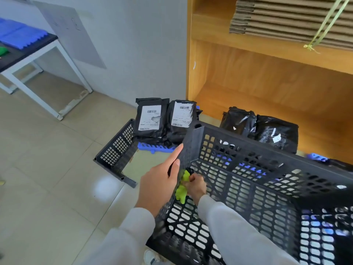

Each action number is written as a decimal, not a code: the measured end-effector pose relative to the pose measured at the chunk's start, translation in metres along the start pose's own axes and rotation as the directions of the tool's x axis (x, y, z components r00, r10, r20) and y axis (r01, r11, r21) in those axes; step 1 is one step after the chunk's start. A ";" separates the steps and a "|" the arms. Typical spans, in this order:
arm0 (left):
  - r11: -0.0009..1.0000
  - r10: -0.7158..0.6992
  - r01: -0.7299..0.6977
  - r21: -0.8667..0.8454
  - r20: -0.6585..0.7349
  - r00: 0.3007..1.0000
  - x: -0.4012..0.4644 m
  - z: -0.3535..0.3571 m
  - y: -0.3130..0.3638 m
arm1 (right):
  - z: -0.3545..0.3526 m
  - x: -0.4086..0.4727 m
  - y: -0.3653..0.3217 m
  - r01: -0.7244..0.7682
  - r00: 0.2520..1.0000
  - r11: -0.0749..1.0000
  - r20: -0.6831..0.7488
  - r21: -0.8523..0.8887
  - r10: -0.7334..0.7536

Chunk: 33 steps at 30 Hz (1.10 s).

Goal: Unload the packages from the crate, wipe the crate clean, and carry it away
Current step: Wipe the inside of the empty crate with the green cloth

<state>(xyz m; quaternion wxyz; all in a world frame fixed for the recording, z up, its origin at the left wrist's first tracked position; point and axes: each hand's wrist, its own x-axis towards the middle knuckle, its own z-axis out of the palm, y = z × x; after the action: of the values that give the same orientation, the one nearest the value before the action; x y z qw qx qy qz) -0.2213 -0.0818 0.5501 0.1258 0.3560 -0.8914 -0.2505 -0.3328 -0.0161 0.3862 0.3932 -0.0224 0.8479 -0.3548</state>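
The black crate (248, 188) is tipped up, and the left hand (160, 180) holds its corner wall with fingers laid on the outside. Inside that corner, the right hand (195, 185) squeezes a green cloth (182, 190) against the wall. Behind the crate, black packages (164, 119) with white barcode labels, too small to read, stand on a blue pallet (154, 147).

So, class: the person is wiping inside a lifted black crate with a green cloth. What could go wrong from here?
1. Only the left hand steadies the crate, gripping one side wall, so the crate may tip or slip.
2. The green cloth, bunched in the right hand, could snag in the open lattice.
3. The packages stand close behind and might be knocked over.
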 end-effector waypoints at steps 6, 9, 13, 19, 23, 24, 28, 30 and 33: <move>1.000 -0.002 0.002 -0.031 0.011 1.000 0.000 -0.001 -0.002 | 0.006 0.006 0.005 -0.010 1.000 1.000 -0.008 0.020 0.010; 0.998 -0.005 0.007 -0.065 0.022 1.000 -0.001 -0.001 -0.002 | 0.002 0.006 0.004 -0.064 0.997 0.989 0.062 0.132 0.056; 0.997 -0.011 0.013 -0.071 0.033 0.999 -0.001 -0.004 0.001 | -0.008 -0.014 -0.006 -0.064 0.987 0.956 0.162 0.287 0.018; 0.995 -0.018 0.024 -0.100 0.057 0.998 -0.002 -0.007 0.004 | -0.029 -0.046 -0.025 0.061 0.972 0.934 0.191 0.352 -0.135; 0.994 -0.026 0.032 -0.106 0.059 0.998 -0.003 -0.008 0.006 | -0.041 -0.069 -0.035 0.108 0.959 0.908 0.199 0.404 -0.202; 0.993 -0.031 0.038 -0.111 0.062 0.998 -0.003 -0.008 0.006 | -0.044 -0.075 -0.038 0.118 0.954 0.902 0.204 0.416 -0.218; 0.989 -0.043 0.054 -0.134 0.085 0.995 -0.003 -0.008 0.007 | -0.051 -0.095 -0.042 0.184 0.933 0.882 0.205 0.434 -0.295; 0.989 -0.045 0.057 -0.134 0.092 0.995 -0.004 -0.008 0.008 | -0.051 -0.101 -0.041 0.217 0.928 0.883 0.192 0.417 -0.319; 0.985 -0.051 0.066 -0.158 0.099 0.994 -0.004 -0.009 0.008 | -0.048 -0.103 -0.040 0.208 0.937 0.887 0.178 0.412 -0.302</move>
<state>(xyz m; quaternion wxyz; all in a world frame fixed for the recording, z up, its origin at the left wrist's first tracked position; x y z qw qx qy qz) -0.2195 -0.0767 0.5618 0.1044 0.3585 -0.8624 -0.3419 -0.3048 0.0146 0.4991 0.4377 -0.0985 0.6976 -0.5586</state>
